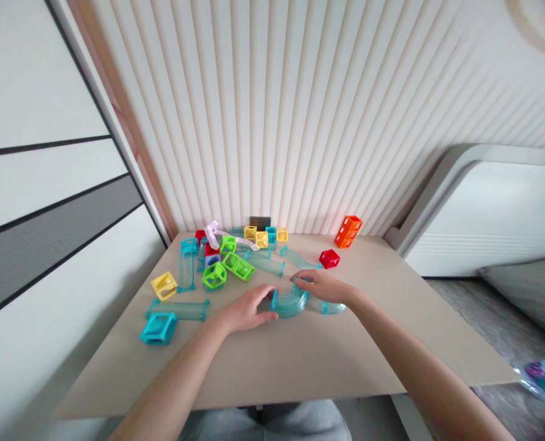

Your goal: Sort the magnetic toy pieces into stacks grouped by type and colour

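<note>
On beige table (318, 367) by ribbed wall (272, 110), curved tube (291, 305)

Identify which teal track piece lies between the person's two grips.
The curved track piece, left grip at its left end, right grip at its far end. Only it lies between them; the other track pieces lie farther back or to either side.

White ribbed wall (245, 110) behind beige bench (300, 361); black box (260, 222) at far edge. Left: grey-banded white cabinet (47, 171). Right: white headboard (479, 214), grey bedding (529, 294).
</note>
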Motion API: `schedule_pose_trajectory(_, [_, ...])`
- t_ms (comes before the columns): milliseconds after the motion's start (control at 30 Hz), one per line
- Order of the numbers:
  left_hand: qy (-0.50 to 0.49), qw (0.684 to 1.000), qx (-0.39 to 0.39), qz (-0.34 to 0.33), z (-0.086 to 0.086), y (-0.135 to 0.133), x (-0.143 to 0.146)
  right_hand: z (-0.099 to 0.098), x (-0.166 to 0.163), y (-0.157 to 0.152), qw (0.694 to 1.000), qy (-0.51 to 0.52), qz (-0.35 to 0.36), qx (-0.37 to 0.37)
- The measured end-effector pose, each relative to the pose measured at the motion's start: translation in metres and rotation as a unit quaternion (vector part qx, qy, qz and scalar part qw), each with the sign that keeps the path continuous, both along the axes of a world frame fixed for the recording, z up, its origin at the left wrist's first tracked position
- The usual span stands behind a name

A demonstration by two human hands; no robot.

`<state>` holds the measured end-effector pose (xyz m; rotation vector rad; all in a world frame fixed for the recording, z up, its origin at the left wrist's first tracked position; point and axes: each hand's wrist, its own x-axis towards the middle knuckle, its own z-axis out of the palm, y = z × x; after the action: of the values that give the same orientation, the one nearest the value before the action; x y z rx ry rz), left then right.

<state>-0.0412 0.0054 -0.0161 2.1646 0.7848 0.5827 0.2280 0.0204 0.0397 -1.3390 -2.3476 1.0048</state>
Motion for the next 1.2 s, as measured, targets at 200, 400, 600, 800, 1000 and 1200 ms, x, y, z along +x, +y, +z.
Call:
schedule_pose_trajectory(200, [-0.006,1.000,0.005,-0.010,0.000,0.001,0.000,-0.001,-0.001,-0.003,0.999,-0.026,-0.036,0.024])
schedule_pose_trajectory(400, [-0.014,1.000,0.003,-0.013,0.000,0.000,0.000,-0.009,0.005,-0.004,0.997,0.039,-0.062,0.014])
schedule_pose_trajectory(600, [0.000,1.000,0.003,-0.003,0.002,-0.001,0.000,-0.008,0.018,-0.007,0.989,0.114,0.007,-0.090])
schedule_pose_trajectory(800, [-0.004,1.000,-0.005,-0.011,0.001,0.000,0.000,-0.022,0.034,-0.007,0.976,0.165,0.042,-0.138])
schedule_pose_trajectory(1000, [-0.016,1.000,0.003,-0.012,-0.003,0.001,-0.001,-0.043,0.037,-0.008,0.974,0.204,0.016,-0.094])
schedule_pose_trajectory(1200, [-0.031,0.999,0.002,-0.017,-0.002,0.001,-0.001,-0.046,0.035,-0.009,0.968,0.233,0.000,-0.093])
